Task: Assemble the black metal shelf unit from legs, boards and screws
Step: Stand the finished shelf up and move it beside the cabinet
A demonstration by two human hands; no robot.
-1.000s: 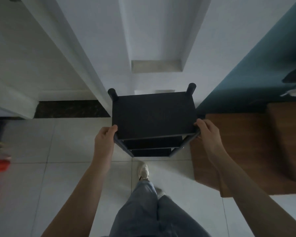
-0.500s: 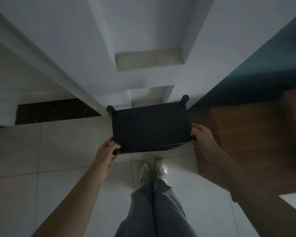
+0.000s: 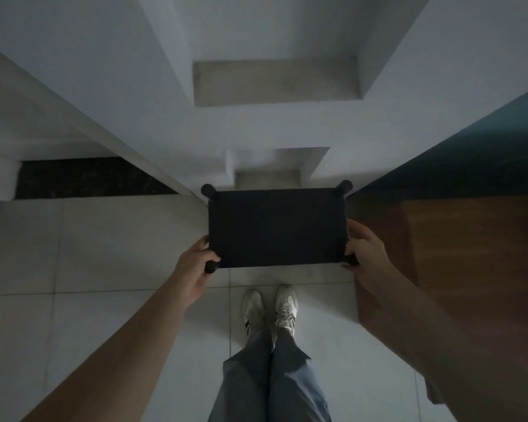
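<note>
I see the black shelf unit (image 3: 277,228) upright from directly above, its top board bare, standing on the tiled floor (image 3: 104,239) against the white wall (image 3: 256,123). My left hand (image 3: 195,269) has fingers curled around the near-left leg top; my right hand (image 3: 363,254) grips the near-right leg. A wooden cabinet (image 3: 454,254) stands just beside it. My shoes (image 3: 269,309) are near.

One head-worn view (dim, wide-angle) looks steeply down, seemingly from standing height.
</note>
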